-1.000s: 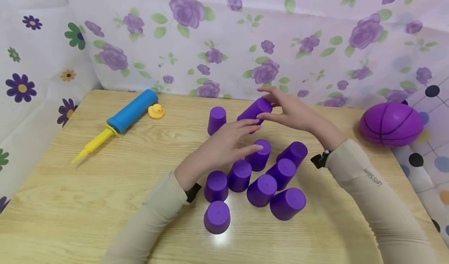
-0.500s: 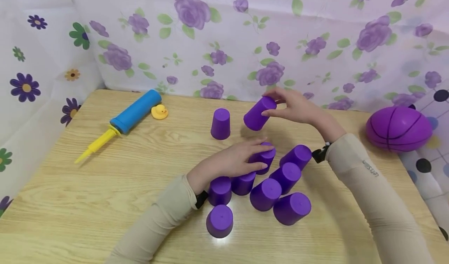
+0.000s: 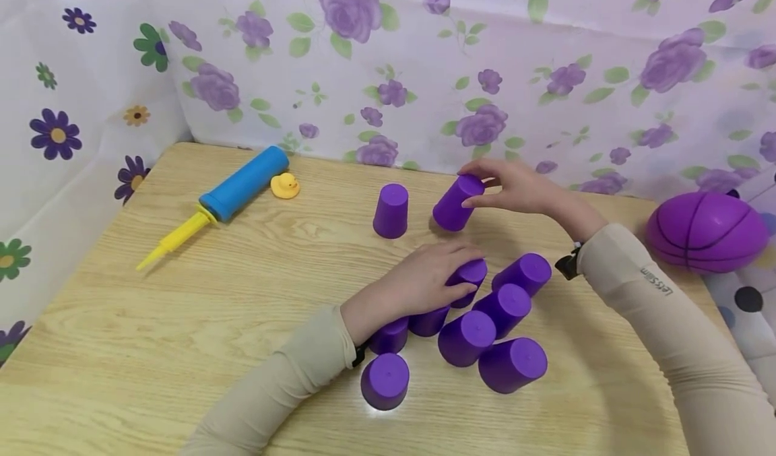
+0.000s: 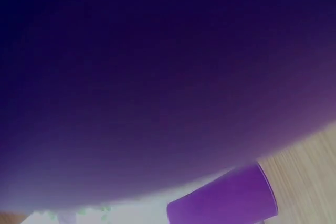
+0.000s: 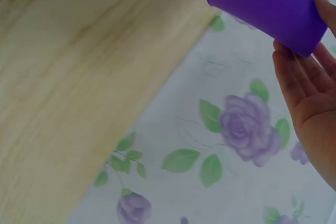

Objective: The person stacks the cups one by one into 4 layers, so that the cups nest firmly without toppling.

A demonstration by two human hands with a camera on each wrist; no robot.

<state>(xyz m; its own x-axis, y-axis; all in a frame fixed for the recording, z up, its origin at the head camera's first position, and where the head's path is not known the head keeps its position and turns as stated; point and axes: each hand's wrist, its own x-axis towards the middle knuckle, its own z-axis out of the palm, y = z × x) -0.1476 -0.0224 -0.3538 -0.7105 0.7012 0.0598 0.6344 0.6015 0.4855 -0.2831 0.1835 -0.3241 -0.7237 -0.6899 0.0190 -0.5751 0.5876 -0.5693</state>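
Gripping an inverted purple cup (image 3: 453, 207) near the back of the desk (image 3: 273, 261), the right hand (image 3: 508, 185) was beside a lone cup (image 3: 391, 211). The left hand (image 3: 421, 282) clasped another cup (image 3: 475, 272) in the nearer cluster (image 3: 466, 339).

Cups (image 3: 467, 338) stand on the table (image 3: 254, 328) between the pump (image 3: 223, 203), left, and ball (image 3: 706, 232), right.

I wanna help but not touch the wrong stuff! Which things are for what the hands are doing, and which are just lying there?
For the job, it seems:
tilted cup, held by the right hand
covered cup, partly under the left hand
other cups, probably

Just lying about:
pump
duck
ball
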